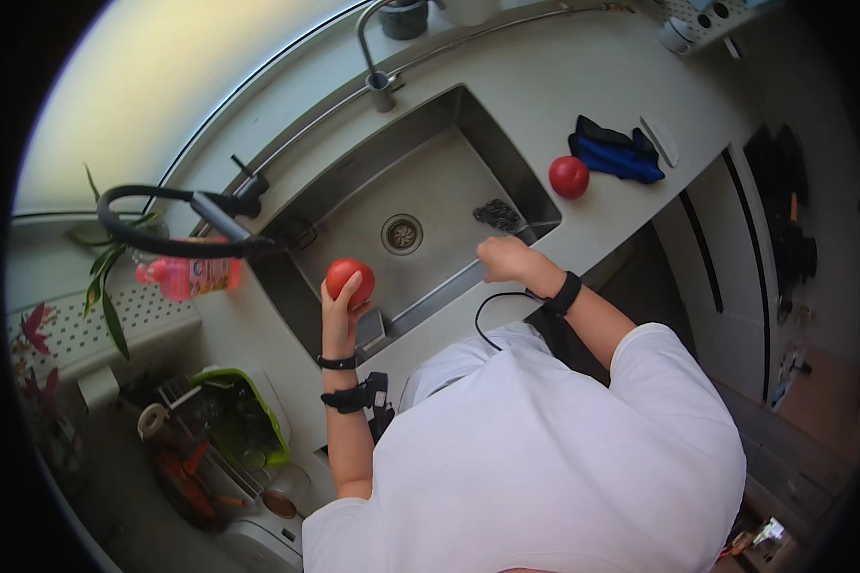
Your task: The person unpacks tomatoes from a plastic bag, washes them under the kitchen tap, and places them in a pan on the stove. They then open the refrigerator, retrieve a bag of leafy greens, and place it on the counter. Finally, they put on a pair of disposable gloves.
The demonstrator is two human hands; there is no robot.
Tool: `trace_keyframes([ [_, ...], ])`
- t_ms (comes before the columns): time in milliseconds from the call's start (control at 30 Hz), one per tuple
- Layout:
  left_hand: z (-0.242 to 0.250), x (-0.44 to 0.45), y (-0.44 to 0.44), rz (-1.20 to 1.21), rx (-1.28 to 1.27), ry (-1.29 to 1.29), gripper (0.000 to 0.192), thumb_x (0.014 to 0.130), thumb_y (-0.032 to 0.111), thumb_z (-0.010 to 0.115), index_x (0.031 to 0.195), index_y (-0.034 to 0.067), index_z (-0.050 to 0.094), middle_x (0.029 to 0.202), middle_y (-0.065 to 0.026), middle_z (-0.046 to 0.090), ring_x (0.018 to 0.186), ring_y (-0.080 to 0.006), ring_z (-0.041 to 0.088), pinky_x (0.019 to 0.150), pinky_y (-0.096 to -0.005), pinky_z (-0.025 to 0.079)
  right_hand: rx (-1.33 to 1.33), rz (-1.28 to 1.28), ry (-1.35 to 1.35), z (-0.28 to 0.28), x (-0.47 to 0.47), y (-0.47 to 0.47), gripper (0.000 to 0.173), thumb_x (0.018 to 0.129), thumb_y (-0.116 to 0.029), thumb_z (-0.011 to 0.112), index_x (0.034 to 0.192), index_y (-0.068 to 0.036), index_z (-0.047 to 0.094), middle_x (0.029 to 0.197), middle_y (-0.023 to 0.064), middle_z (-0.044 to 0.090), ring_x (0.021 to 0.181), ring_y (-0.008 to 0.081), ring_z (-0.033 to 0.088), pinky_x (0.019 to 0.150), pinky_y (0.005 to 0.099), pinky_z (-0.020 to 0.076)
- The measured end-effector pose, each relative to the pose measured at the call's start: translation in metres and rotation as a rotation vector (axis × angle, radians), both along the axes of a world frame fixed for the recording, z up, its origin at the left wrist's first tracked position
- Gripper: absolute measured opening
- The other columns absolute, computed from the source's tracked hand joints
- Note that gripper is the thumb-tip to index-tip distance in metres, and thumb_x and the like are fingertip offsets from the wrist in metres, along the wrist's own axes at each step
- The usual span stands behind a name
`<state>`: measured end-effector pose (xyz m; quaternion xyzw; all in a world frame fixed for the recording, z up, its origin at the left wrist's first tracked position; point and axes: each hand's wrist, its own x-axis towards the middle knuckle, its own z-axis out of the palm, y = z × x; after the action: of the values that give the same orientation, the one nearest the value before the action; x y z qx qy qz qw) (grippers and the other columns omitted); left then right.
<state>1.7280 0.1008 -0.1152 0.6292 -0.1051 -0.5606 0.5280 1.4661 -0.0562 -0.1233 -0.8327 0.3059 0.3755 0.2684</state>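
Observation:
A whole red tomato (347,279) rests in my left hand (340,311), raised over the left part of the stainless steel sink (430,179). My fingers wrap its near side. Above the sink's front rim at the right is my right hand (505,259), its fingers curled in and no object showing in it. Just beyond that hand, a dark mesh scrubber (498,214) lies in the sink's corner. A second red tomato (569,177) sits on the white counter (545,86), right of the sink.
Beside that tomato lie blue-and-black gloves (616,152) and a white-handled object (659,141). A faucet (380,89) stands behind the sink. A black hose spout (179,252) arches at left near a pink soap bottle (193,271). A green-rimmed basin (240,415) sits lower left.

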Motion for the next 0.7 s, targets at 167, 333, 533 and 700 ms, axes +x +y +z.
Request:
trace_keyframes([
  [167,-0.030,-0.002,0.027,-0.010,0.117,0.079,0.057,0.082,0.035,0.072,0.128,0.017,0.044,0.119,-0.0040,0.054,0.102,-0.0192,0.057,0.074,-0.0327,0.047,-0.751,-0.529,-0.685,-0.022,-0.048,0.009,0.054,0.079,-0.027,0.068,0.128,-0.011,0.053,0.132,0.0155,0.052,0.127,0.0320,0.044,0.105,0.0542,0.0316],
  [333,-0.029,-0.019,0.039,-0.052,0.138,0.054,0.053,0.082,0.037,0.072,0.124,0.019,0.046,0.114,-0.0026,0.055,0.098,-0.0176,0.056,0.071,-0.0313,0.047,-1.091,-0.971,-0.334,-0.048,-0.124,-0.052,0.099,0.070,-0.051,0.074,0.145,-0.007,0.026,0.140,0.0260,0.037,0.129,0.0418,0.037,0.104,0.0660,0.0227],
  [533,-0.004,-0.048,0.021,-0.175,0.194,0.010,0.056,0.082,0.033,0.072,0.127,0.018,0.042,0.114,-0.0067,0.055,0.095,-0.0237,0.059,0.063,-0.0348,0.051,-0.982,-1.047,-0.449,-0.070,-0.146,-0.082,0.095,0.061,-0.049,0.080,0.132,-0.003,0.039,0.110,0.0166,0.051,0.111,0.0321,0.049,0.105,0.0693,0.0176],
  [700,0.009,-0.073,-0.001,-0.329,0.141,-0.101,0.056,0.082,0.031,0.072,0.128,0.019,0.042,0.114,-0.0059,0.055,0.095,-0.0240,0.061,0.066,-0.0331,0.051,-0.926,-1.060,-0.530,-0.080,-0.159,-0.085,0.089,0.059,-0.050,0.079,0.124,-0.003,0.042,0.111,0.0189,0.053,0.112,0.0354,0.049,0.106,0.0677,0.0178],
])
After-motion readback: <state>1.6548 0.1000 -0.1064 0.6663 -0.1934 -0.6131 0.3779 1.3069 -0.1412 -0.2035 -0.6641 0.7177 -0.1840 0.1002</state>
